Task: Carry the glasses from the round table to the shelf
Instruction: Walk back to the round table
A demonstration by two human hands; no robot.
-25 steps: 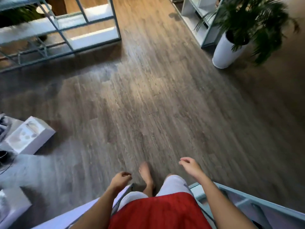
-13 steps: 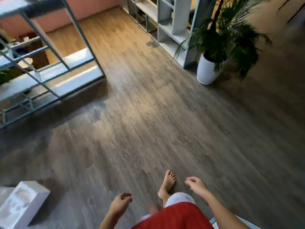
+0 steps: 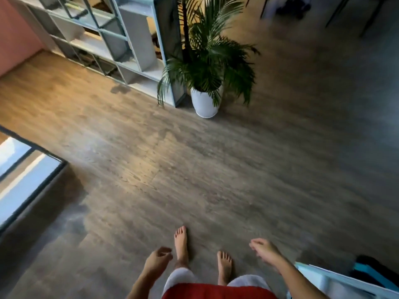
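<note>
2 hands [image 3: 157, 261] [image 3: 264, 251], 2 feet [image 3: 181, 244] [image 3: 224, 266], 1 plant [image 3: 207, 61]

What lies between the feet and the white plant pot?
Only bare wood floor, in the head view; nothing stands between the feet and the white plant pot.

Potted plant [image 3: 205, 67] just right of shelf [image 3: 121, 39] – both far ahead.

Single head view: looks forward-down over wood floor [image 3: 194, 169] (wide-angle), hands near bottom edge, shelf [image 3: 129, 46] far ahead.
</note>
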